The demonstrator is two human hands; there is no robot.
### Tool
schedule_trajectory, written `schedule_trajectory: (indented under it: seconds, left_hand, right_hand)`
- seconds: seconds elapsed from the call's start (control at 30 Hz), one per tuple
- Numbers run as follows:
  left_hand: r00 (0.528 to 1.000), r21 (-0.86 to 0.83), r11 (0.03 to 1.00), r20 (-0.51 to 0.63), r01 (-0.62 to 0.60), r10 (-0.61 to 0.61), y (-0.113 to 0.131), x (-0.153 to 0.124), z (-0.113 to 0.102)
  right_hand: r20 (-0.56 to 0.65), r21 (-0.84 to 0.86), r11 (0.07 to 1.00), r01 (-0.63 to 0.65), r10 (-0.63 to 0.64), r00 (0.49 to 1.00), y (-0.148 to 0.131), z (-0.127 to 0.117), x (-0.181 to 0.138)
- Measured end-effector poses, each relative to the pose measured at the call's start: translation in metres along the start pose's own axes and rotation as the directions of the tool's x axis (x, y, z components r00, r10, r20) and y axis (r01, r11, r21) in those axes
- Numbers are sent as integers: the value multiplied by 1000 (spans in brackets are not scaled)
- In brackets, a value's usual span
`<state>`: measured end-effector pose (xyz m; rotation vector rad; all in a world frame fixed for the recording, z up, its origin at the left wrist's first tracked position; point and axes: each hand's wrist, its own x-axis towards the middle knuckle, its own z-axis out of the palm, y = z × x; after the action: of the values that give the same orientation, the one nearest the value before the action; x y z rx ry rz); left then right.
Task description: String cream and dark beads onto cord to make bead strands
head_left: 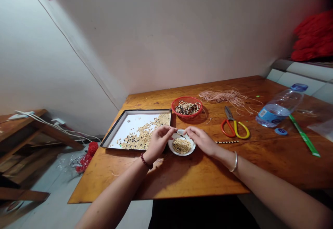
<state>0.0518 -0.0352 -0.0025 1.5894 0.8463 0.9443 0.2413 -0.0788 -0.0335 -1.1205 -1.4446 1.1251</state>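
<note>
My left hand point(160, 139) is closed in a pinch at the upper left rim of a small white bowl point(193, 148). A short string of dark and pale beads point(180, 135) stretches from its fingertips over the bowl. My right hand point(201, 139) is at the bowl's right side, fingers bent together near the other end of the string; what they grip is too small to make out. Pale beads point(181, 146) with some dark ones lie in the bowl. Left of it, a black-edged white tray point(125, 125) holds many loose beads, mostly pale.
Behind the bowl stands a red basket point(186, 115) of strung beads. Pink cord point(223, 96) lies loosely beyond it. To the right are scissors point(234, 126), a finished-looking bead strip point(227, 142), a water bottle point(279, 107), a blue cap point(281, 131) and a green strip point(304, 137).
</note>
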Motion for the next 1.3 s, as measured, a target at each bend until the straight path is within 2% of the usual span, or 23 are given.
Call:
schedule_trajectory:
  seconds: [0.07,0.17,0.3,0.43,0.53,0.67,0.77,0.9,1.0,1.1,1.2,1.3]
  left_hand:
    - [998,20,999,55,-30,29,3,-1,-2]
    - [968,132,981,224,-143,111,7,-3,-2]
    - [912,286,906,357,-313,202,7,-7,3]
    - [889,335,878,419,-341,185,3,-9,8]
    - [912,346,893,384,-289,146,3,-8,7]
    - [942,302,932,323,-199,96,2,-4,-2]
    - [965,246,964,260,-98,32,0,0,-7]
    - [968,99,994,242,49,-72,-2,3,-10]
    - [977,-9,998,207,59,-55,-3,4,-9]
    - [994,-7,999,97,-45,45,-3,3,-9]
    - [983,216,960,-3,-178,183,0,-1,-8]
    - [960,440,855,80,-276,268,5,-6,-5]
  right_hand:
    - [-18,206,978,-26,31,999,-1,-1,-1]
    - [71,378,926,-4,-25,997,-3,-4,-4]
    - [176,416,908,49,-133,975,-8,-4,-10]
    - [187,395,915,75,-160,969,-11,-1,-15]
    - [161,308,949,66,-121,980,-11,-1,-14]
    - [97,49,999,-17,13,995,-9,-6,-7]
    - [173,-78,996,-37,50,984,-11,-10,-4]
    - [258,-119,992,31,1,966,-12,-9,-4]
    - [201,-53,999,-13,23,979,-8,-4,-3]
    - [118,132,980,-146,130,984,-3,-2,-1]
    - [93,345,912,-223,203,975,-3,-5,0]
    - [102,465,848,-253,232,967,-6,-7,-1]
